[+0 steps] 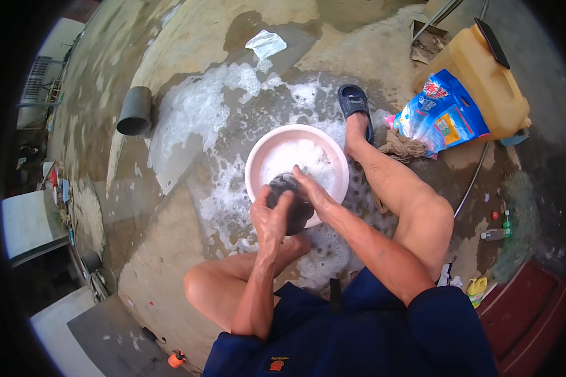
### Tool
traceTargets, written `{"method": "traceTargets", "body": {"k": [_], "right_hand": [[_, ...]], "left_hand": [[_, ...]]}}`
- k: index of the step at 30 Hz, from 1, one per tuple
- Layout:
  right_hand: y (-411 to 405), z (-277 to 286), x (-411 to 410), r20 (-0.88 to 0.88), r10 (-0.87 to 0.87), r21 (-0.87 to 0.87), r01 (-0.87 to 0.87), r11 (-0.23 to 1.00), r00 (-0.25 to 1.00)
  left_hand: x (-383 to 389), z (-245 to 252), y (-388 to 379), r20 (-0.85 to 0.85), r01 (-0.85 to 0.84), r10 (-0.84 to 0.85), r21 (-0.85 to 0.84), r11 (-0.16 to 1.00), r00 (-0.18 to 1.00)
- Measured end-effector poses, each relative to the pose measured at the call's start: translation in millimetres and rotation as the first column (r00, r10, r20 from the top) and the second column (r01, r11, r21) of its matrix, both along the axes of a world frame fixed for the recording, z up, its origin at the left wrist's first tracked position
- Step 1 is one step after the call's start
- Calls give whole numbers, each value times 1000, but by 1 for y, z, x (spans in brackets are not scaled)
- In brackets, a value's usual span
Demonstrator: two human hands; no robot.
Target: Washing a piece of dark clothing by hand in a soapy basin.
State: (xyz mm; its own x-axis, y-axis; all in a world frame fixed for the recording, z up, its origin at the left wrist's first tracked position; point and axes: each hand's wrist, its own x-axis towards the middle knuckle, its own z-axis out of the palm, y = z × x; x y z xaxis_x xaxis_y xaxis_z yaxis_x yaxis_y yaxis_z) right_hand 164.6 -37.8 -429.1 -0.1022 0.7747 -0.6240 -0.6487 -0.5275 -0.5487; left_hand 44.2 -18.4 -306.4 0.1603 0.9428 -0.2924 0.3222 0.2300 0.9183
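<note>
A pale pink plastic basin (pixel 250 165) stands on the wet ground in front of me, with white suds (pixel 295 158) inside. Over its near rim my left hand (pixel 270 214) grips a wet, bunched dark cloth (pixel 292 202), thumb and fingers around it. My right hand (pixel 317 193) presses against the cloth's right side, its fingers straight rather than curled. The cloth's exact kind cannot be told. Foam lies spread on the ground around the basin.
Right of the basin are my foot in a dark slipper (pixel 368 125), a brown cloth (pixel 403 147), a blue detergent bag (pixel 445 113) and a yellowish plastic jerrycan (pixel 493 85). A grey bucket-like vessel (pixel 141 106) lies at the left; a white plastic bag (pixel 266 44) lies beyond.
</note>
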Motion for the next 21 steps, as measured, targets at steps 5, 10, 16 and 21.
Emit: {"method": "traceTargets", "body": {"k": [5,10,16,21], "right_hand": [[2,-6,6,312,104,-61,-89,994,945],[-8,56,-30,853,58,138,-331,933,519],[-46,135,-56,860,-62,407,-609,681,506],[-17,100,-35,924,-185,315,-397,862,334]], "left_hand": [[-6,-31,-23,-194,321,-297,105,941,935],[-36,-61,15,284,-150,456,-690,708,843],[-33,-49,45,387,122,316,-776,619,866],[-49,-88,14,469,-43,456,-660,750,756]]}}
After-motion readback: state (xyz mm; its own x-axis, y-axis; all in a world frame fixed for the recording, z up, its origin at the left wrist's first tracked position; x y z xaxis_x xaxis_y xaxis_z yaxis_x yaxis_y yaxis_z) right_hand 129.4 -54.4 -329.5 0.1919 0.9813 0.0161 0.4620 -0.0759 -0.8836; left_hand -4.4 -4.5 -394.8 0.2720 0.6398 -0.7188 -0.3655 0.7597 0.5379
